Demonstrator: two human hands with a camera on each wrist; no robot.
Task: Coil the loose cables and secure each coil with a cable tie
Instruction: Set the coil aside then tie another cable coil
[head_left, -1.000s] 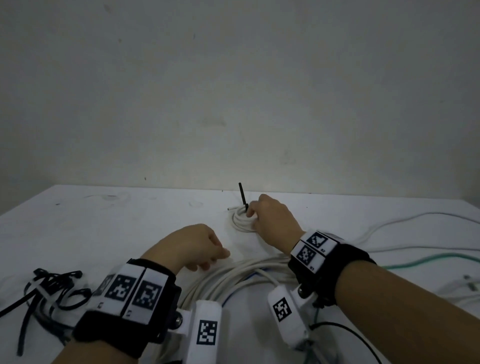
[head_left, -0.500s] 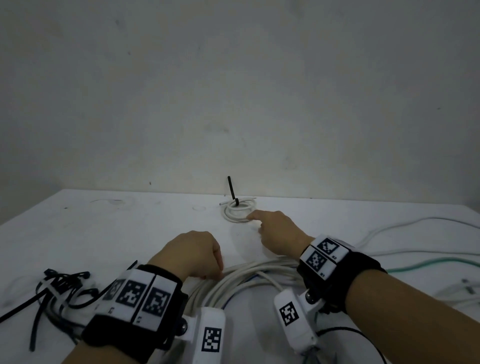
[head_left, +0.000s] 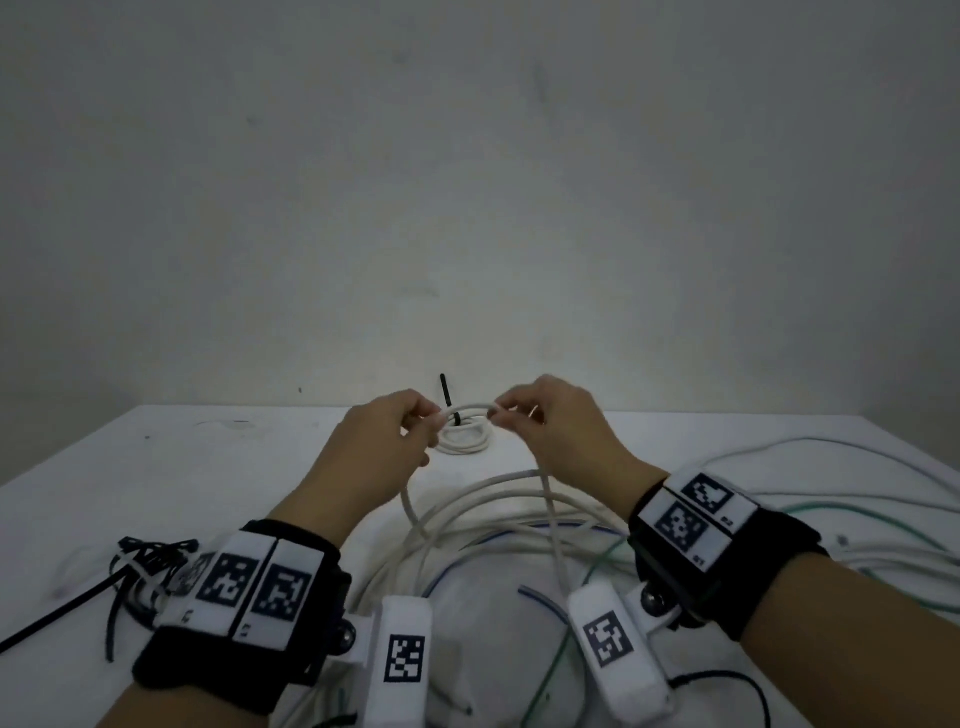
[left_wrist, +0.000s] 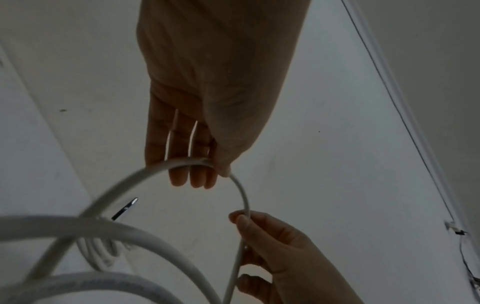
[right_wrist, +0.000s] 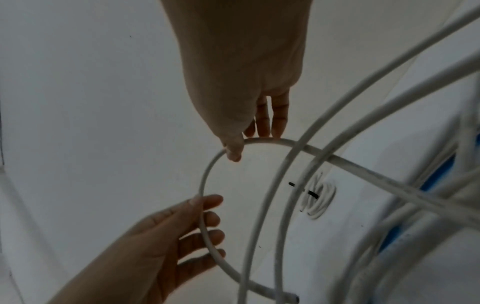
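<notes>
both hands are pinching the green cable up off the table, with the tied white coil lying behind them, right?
Not quite: the cable held by the left hand and right hand is white, not green, as the head view shows. The tied coil does lie behind them.

Loose cables (head_left: 498, 519) seemingly crowding tabletop (head_left: 218, 478).

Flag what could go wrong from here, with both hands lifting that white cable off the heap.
1. The white cable, pinched between the left hand and the right hand, runs down into the pile of loose cables, where white, blue and green strands cross; pulling may snag or drag the others.
2. The finished coil with its black tie lies just behind the hands and could get swept aside.
</notes>
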